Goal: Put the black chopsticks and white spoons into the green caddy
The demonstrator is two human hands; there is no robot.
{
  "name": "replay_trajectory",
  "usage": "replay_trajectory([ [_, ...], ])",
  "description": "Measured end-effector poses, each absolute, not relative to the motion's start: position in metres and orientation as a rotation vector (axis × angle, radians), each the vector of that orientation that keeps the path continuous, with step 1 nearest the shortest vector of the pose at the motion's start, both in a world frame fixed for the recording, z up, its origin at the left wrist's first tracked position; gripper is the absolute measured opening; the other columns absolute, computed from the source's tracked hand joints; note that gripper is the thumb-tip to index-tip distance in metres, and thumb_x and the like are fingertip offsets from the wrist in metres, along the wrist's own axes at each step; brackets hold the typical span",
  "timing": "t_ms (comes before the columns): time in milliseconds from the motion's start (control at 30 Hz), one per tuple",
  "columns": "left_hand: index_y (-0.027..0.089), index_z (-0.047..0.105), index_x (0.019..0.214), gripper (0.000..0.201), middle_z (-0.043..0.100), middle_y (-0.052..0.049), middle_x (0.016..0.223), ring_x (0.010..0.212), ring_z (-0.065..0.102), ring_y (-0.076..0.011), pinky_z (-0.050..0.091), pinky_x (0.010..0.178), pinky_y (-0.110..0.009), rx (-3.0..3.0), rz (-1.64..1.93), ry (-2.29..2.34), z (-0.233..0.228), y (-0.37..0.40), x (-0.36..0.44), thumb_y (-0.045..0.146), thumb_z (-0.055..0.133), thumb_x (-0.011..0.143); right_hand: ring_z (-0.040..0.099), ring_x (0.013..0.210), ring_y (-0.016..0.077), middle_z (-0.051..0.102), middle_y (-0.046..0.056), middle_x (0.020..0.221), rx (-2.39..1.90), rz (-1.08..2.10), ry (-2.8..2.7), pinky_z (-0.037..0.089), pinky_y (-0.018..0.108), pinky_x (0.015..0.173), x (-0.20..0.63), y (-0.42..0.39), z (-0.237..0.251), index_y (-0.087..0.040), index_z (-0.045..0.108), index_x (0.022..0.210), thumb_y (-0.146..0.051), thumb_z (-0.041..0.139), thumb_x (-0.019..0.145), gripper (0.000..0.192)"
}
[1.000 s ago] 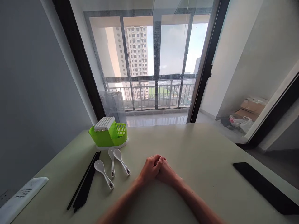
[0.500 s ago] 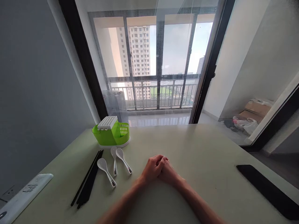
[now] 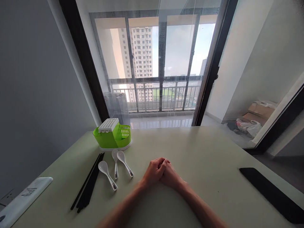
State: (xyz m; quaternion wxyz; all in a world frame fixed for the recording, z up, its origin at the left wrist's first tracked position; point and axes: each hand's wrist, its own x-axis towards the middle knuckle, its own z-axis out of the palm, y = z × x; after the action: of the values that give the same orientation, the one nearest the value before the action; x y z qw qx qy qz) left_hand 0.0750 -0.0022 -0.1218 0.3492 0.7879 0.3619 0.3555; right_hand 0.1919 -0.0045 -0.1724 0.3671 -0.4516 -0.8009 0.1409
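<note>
- Two hands rest clasped together on the pale green bench (image 3: 201, 152): the left hand (image 3: 154, 172) and the right hand (image 3: 170, 176) lock fingers near the middle, holding nothing, knuckles aimed toward the window.
- Three white spoons lie just left of the hands, apart from them. The nearest spoon (image 3: 124, 162) has its bowl toward the far edge and its handle running back and right toward the left hand.
- The middle spoon (image 3: 115, 161) runs nearly straight front to back, bowl far; it sits close beside the nearest one, bowls almost touching.
- The third spoon (image 3: 106, 170) lies further left, bowl far-left, handle slanting near-right.
- A bundle of black chopsticks (image 3: 88, 183) lies left of the spoons, long axis slanting from the far right to the near left.
- A green holder (image 3: 111, 136) with a white slotted top stands beyond the spoons, near the bench's far edge.
- A white power strip (image 3: 22, 200) hangs by the left edge; a black flat slab (image 3: 273, 193) lies along the right edge.
- Bare bench spreads wide to the right of the hands and beyond them, up to the far edge.
</note>
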Motion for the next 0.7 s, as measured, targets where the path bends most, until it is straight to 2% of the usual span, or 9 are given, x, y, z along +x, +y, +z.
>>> replay_trajectory([
  [400, 0.021, 0.075, 0.111, 0.042, 0.077, -0.004, 0.105, 0.097, 0.07, -0.0197, 0.052, 0.09, -0.028, 2.079, 0.908, 0.925, -0.12, -0.004, 0.073, 0.039, 0.039, 0.1, 0.063, 0.07, 0.0172, 0.074, 0.006, 0.078, -1.162, 0.384, -2.043, 0.04, 0.025, 0.062, 0.192, -0.005, -0.175, -0.017, 0.07, 0.076, -0.005, 0.054, 0.068, 0.021],
  [700, 0.022, 0.073, 0.107, 0.032, 0.074, -0.007, 0.107, 0.107, 0.065, -0.0224, 0.049, 0.097, -0.034, 2.298, 0.903, 1.036, -0.103, 0.003, 0.067, 0.038, 0.047, 0.098, 0.065, 0.075, 0.0167, 0.075, 0.005, 0.086, -1.122, 0.45, -2.05, 0.043, 0.023, 0.065, 0.19, -0.007, -0.166, -0.021, 0.073, 0.083, -0.007, 0.053, 0.079, 0.025],
])
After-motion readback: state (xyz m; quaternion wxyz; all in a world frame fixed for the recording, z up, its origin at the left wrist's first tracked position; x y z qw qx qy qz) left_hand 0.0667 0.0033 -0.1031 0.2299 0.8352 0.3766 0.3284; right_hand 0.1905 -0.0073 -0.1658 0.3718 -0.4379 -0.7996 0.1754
